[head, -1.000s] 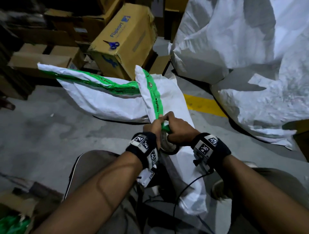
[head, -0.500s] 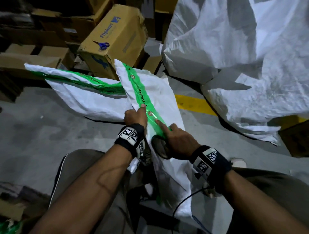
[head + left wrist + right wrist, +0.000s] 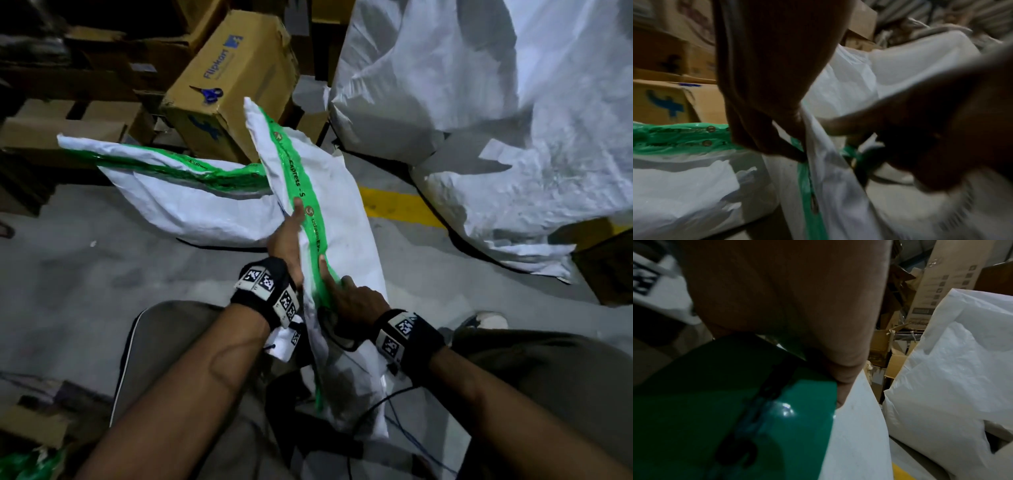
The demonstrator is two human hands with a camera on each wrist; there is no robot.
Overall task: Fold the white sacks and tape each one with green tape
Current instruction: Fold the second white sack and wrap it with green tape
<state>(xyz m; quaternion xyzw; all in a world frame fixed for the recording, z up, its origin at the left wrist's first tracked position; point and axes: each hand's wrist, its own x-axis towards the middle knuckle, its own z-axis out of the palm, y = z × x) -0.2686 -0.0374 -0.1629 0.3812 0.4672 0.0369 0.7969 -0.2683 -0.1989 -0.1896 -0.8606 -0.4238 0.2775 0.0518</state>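
Observation:
A folded white sack point(image 3: 342, 212) stands slanted between my knees, with a strip of green tape point(image 3: 301, 185) running along its length. My left hand point(image 3: 286, 240) holds the sack's left edge, thumb laid up along the tape and fingers hidden behind. Lower down, my right hand point(image 3: 352, 301) grips the green tape roll point(image 3: 756, 410), and its index finger presses on the strip. The left wrist view shows the sack point(image 3: 838, 186) and the tape point(image 3: 804, 181) just under my fingers.
A second taped white sack point(image 3: 191, 198) lies on the floor to the left. Behind it are cardboard boxes point(image 3: 236, 78), one with blue scissors point(image 3: 207, 93) on top. Large loose white sacks point(image 3: 479, 102) pile up at the right beside a yellow floor line point(image 3: 397, 205).
A second ago both hands met at the roll. Since then my left hand has slid up the sack along the tape, while my right hand drew the roll down, lengthening the strip.

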